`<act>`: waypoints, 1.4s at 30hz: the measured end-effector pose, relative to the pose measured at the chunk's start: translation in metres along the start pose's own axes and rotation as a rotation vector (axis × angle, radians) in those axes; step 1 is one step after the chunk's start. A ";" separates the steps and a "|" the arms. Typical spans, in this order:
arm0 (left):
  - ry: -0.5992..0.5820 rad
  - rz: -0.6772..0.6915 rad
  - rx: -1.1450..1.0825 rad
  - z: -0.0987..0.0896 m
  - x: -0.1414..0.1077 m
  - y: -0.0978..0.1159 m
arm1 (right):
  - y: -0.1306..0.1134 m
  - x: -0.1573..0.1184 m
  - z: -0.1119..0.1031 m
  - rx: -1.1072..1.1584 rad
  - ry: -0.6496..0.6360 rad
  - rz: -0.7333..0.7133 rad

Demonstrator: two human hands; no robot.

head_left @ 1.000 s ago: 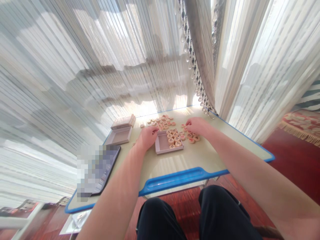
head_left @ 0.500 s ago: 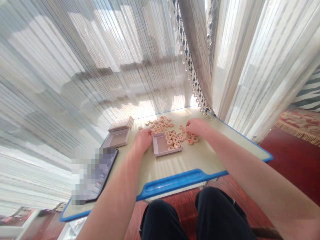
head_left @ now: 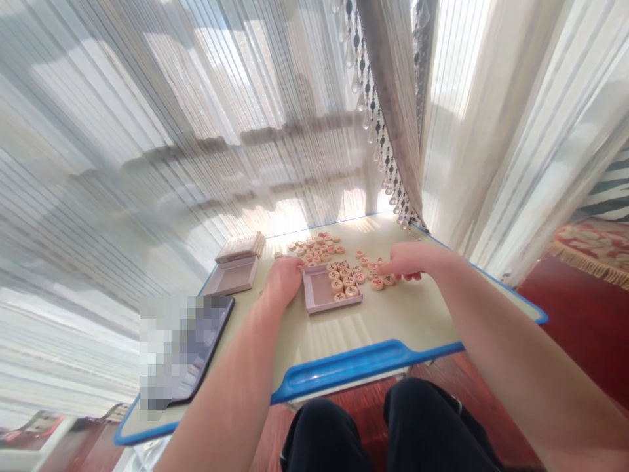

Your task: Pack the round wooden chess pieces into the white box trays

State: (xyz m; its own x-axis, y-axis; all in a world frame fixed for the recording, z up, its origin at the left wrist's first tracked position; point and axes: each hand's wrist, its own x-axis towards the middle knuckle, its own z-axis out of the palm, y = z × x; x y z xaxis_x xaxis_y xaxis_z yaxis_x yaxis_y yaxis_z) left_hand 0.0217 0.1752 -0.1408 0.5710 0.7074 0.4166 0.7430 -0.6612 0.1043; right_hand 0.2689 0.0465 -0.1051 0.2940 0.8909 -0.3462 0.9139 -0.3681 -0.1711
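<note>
A shallow open cardboard box [head_left: 319, 288] sits on the table, with several round xiangqi pieces [head_left: 337, 286] in rows along its right side; its left part shows bare bottom. My left hand [head_left: 285, 280] is at the box's back left corner, fingers curled closed against the rim. Right of the box lies a loose group of xiangqi pieces [head_left: 377, 284] with red and black characters. Over this group's right side is my right hand [head_left: 411, 259], index finger stretched out and touching a piece, the other fingers loosely bent. Nothing shows in its grasp.
More xiangqi pieces [head_left: 319, 249] are scattered behind the box. An empty box lid [head_left: 230, 275] and a stack of flat boxes [head_left: 240, 247] stand at back left. A tablet [head_left: 206, 354] lies front left. The table [head_left: 344, 334] has a blue edge; curtains [head_left: 295, 164] hang behind.
My right hand has moved right and nearer, from a pinch at the back of the loose group to a stretched index finger on its pieces. My left hand stays at the box corner.
</note>
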 end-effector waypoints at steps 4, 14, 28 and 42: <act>0.094 0.079 -0.069 -0.005 -0.001 0.011 | 0.002 -0.002 -0.001 -0.066 -0.023 -0.030; -0.020 0.120 -0.078 -0.005 -0.007 0.014 | 0.001 -0.004 0.003 -0.123 0.061 -0.053; -0.082 0.150 -0.042 -0.005 -0.004 0.015 | 0.008 -0.017 -0.006 -0.146 0.035 -0.045; -0.077 0.161 -0.041 -0.004 -0.004 0.012 | 0.008 -0.006 -0.002 -0.105 0.103 -0.059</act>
State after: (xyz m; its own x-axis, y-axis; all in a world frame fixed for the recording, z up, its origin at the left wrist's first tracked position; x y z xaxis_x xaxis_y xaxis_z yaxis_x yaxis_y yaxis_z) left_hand 0.0273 0.1633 -0.1374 0.7075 0.6076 0.3610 0.6258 -0.7759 0.0795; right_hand 0.2752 0.0391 -0.1027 0.2612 0.9348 -0.2407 0.9531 -0.2892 -0.0889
